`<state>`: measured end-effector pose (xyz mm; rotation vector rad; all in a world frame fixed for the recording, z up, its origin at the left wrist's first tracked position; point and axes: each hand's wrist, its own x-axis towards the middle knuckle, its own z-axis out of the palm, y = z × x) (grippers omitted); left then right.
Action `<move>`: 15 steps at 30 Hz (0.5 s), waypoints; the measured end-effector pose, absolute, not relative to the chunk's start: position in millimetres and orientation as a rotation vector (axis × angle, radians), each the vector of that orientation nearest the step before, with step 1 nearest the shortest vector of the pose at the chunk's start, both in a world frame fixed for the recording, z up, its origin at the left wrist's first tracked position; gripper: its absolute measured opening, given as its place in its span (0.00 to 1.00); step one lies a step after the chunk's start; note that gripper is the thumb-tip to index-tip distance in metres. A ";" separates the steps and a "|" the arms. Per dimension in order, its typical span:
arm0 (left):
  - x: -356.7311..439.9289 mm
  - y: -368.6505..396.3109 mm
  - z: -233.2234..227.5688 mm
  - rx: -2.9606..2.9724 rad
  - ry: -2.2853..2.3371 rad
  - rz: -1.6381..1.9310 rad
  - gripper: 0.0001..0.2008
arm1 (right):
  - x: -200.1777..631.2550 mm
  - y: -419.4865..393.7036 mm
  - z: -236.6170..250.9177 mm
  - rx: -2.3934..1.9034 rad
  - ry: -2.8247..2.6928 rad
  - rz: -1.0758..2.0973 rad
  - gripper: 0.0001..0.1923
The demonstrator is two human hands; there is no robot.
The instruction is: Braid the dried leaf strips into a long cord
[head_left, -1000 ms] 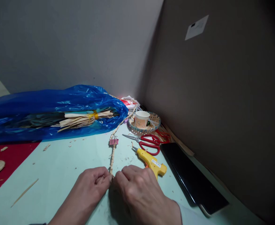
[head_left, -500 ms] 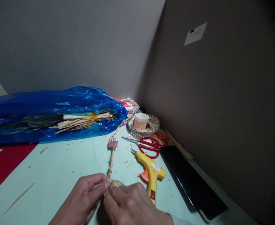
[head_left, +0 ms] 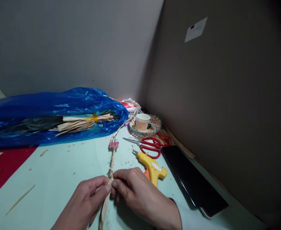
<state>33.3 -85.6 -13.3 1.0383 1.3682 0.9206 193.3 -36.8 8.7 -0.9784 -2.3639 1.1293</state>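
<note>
A pale braid of dried plant fibre (head_left: 112, 161) runs from a pink binder clip (head_left: 113, 144) down to my fingers. My left hand (head_left: 89, 196) pinches the braid's near end from the left. From the right, my right hand (head_left: 133, 188) pinches the same spot, thumb and forefinger together. Below the hands a loose flat strand (head_left: 104, 209) hangs toward the bottom edge. Beyond the clip the cord continues to the back, beside a blue plastic bag (head_left: 82, 95). The fingertips partly hide where the strands cross.
To the right lie a yellow glue gun (head_left: 152, 166), red-handled scissors (head_left: 150, 147) and a black phone-like slab (head_left: 193, 182). A paper cup (head_left: 142, 123) stands in a woven basket (head_left: 157, 127). A bundle of dried strips (head_left: 80, 123) rests in the bag. Walls rise behind and at right.
My right hand has turned and shifted up and right, its fingertips now beside the braid. The loose strand now shows below the hands. My left hand has stayed nearly in place.
</note>
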 end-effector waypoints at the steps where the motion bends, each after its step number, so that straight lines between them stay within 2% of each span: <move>1: 33.5 -86.3 -14.2 1.106 1.419 0.931 0.14 | 193.5 -37.5 9.6 -0.995 -2.393 1.075 0.15; 4: 34.7 -88.9 -13.0 1.275 1.588 0.913 0.15 | 194.4 -39.2 11.9 -1.061 -2.434 0.941 0.14; 10: 39.8 -94.4 -3.8 1.448 1.706 0.903 0.13 | 189.6 -35.2 3.9 -1.003 -2.284 1.151 0.16; 15: 39.4 -97.5 -3.1 1.612 1.745 0.841 0.15 | 187.4 -32.4 1.3 -1.031 -2.246 1.107 0.16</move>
